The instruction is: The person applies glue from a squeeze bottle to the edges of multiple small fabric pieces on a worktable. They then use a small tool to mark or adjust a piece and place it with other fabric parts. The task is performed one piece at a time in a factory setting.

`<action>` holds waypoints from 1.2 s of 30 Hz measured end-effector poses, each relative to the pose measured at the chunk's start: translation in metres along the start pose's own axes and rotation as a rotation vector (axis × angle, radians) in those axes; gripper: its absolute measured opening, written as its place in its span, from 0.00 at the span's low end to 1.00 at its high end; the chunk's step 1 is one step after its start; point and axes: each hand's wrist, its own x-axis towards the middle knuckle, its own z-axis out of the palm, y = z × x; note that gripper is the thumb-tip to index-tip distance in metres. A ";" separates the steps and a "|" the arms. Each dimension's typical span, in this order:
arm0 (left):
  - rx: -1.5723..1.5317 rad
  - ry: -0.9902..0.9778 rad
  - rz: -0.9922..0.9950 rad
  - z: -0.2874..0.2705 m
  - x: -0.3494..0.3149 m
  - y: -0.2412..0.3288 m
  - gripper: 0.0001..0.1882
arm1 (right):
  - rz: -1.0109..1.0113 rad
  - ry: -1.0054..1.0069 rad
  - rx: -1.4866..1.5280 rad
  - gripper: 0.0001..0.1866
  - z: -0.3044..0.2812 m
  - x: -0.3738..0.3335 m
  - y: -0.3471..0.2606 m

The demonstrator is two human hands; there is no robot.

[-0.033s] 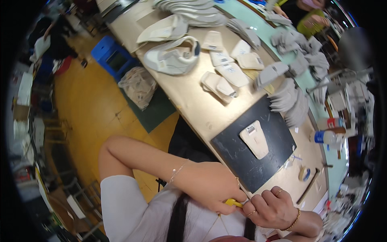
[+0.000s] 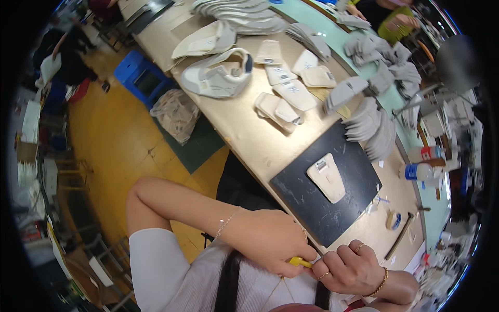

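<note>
Close to my chest, at the near edge of the bench, my left hand [image 2: 273,240] is closed around a small yellow object [image 2: 300,261], its exact kind hidden by the fingers. My right hand [image 2: 347,268] is curled beside it, thumb and fingers meeting the object's right end. Just beyond my hands, a pale tapered pad [image 2: 326,178] with a printed label lies on a black cutting mat [image 2: 297,183]. Farther off, several similar cream pads [image 2: 295,94] lie loosely overlapped. A white and grey shoe upper [image 2: 217,74] stands left of them.
Stacked grey pieces [image 2: 364,125] line the right side of the bench [image 2: 244,125], with bottles [image 2: 417,171], a tape roll [image 2: 393,221] and a hammer-like tool [image 2: 399,236]. More stacked uppers [image 2: 236,14] lie at the far end. A blue stool [image 2: 141,78] and a filled plastic bag [image 2: 176,115] stand left. Another person's hand [image 2: 405,22] shows across the bench.
The bench and its things sit slightly farther left in view. My hands keep the same grip and pose.
</note>
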 end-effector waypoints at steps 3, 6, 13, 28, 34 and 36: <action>0.054 -0.121 -0.012 -0.008 0.008 0.006 0.14 | 0.055 -0.016 0.039 0.13 -0.008 -0.012 -0.004; 0.053 -0.205 -0.095 -0.031 -0.002 -0.018 0.14 | 0.152 -0.010 -0.018 0.10 -0.022 -0.039 0.007; -0.100 -0.019 -0.179 -0.020 0.034 -0.007 0.17 | 0.244 0.254 -0.158 0.17 -0.008 -0.034 0.016; -0.207 -0.179 -0.165 -0.013 0.050 -0.006 0.20 | 0.089 -0.043 -0.008 0.11 -0.001 -0.025 0.015; -0.192 -0.231 -0.040 -0.014 0.048 -0.002 0.17 | 0.152 0.112 0.112 0.06 -0.004 -0.034 0.010; -0.171 -0.255 -0.035 -0.019 0.049 0.005 0.17 | 0.160 0.122 0.154 0.05 -0.007 -0.035 0.009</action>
